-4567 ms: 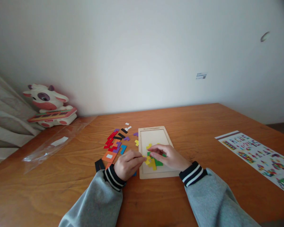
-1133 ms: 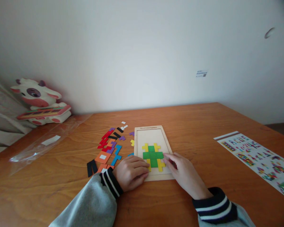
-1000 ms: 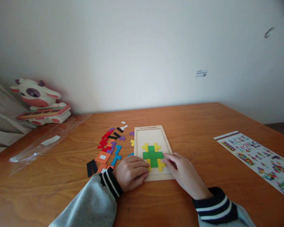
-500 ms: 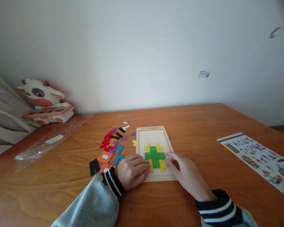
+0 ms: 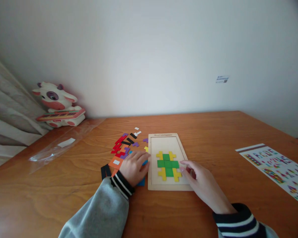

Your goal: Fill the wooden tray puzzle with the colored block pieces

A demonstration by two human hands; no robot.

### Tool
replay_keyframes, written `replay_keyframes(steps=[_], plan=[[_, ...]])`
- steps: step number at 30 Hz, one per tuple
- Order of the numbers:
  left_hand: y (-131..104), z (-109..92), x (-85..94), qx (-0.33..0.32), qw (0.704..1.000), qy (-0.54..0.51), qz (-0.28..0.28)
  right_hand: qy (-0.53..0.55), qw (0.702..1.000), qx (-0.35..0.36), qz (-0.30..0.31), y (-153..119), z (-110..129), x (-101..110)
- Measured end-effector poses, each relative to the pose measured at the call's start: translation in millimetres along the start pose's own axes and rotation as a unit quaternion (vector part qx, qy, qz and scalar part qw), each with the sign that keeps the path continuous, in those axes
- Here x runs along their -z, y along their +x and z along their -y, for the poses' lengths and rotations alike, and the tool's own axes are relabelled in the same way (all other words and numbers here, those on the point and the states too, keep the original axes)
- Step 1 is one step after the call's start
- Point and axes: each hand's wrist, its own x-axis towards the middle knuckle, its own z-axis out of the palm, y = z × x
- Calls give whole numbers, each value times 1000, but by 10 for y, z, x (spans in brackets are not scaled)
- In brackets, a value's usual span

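A wooden tray [image 5: 162,187] lies flat on the table, with green pieces [image 5: 169,172] forming a cross in its lower half. Yellow pieces [image 5: 177,175] sit in the corners around the green. My left hand [image 5: 134,168] is just left of the tray, over blue pieces [image 5: 141,182]; its fingers are bent, and their tips and anything under them are hard to make out. At the tray's right edge, my right hand [image 5: 196,175] has its thumb and forefinger apart beside the green cross, with nothing visible between them.
Red pieces [image 5: 119,142], black pieces [image 5: 105,172], orange, purple and white ones lie left of the tray. A clear plastic bag [image 5: 49,155] and a cow toy [image 5: 59,104] are farther left. A printed sheet [image 5: 278,168] lies at the right.
My left hand has moved left off the tray to the loose pieces, uncovering the lower left yellow piece. My right hand stays beside the cross. The whole view has shifted slightly.
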Motion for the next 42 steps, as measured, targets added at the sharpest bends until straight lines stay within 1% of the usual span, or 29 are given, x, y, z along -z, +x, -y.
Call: replay_keyframes(steps=[1,2,3,4,5,6,7,8,10,12,14,17,19,21,26,33,37,39,42], plan=[[-9,82,34,54,997,48,19,0,1000,0,-3,-4,-7,6],[-23,161,75,120,986,103,44,1,1000,1,-5,-9,-14,13],[-41,231,119,199,964,161,73,1,1000,1,-6,-14,-18,20],[-62,289,165,267,935,207,106,0,1000,2,-8,-18,-20,26],[-84,332,209,318,908,237,137,0,1000,2,-9,-21,-21,30],[-104,360,248,351,887,252,163,0,1000,3,-11,-23,-19,33],[-120,374,281,369,875,255,183,1,1000,3,-15,-23,-16,34],[-132,375,306,375,872,248,195,1,1000,5,-19,-22,-13,34],[-142,356,336,371,876,224,210,3,1000,7,-25,-14,-7,34],[-142,336,343,357,887,197,218,5,1000,5,-28,-5,-2,36],[-143,348,343,333,903,159,220,5,1000,0,-26,3,0,41],[-155,449,361,285,932,82,207,4,1000,-3,-25,5,-2,47],[-164,543,396,259,944,37,203,2,1000,-2,-25,1,-7,48],[-168,623,443,267,942,12,203,0,1000,-1,-26,-4,-12,47],[-163,695,522,349,915,-27,201,-1,999,9,-39,-6,0,50],[-226,756,450,398,892,-116,181,-6,999,11,-36,6,26,63],[-222,761,434,392,889,-142,188,-5,999,13,-41,7,31,68],[-202,732,443,378,898,-117,194,-4,999,9,-40,7,33,69],[-167,669,451,340,916,-59,202,0,999,4,-33,7,32,67]])
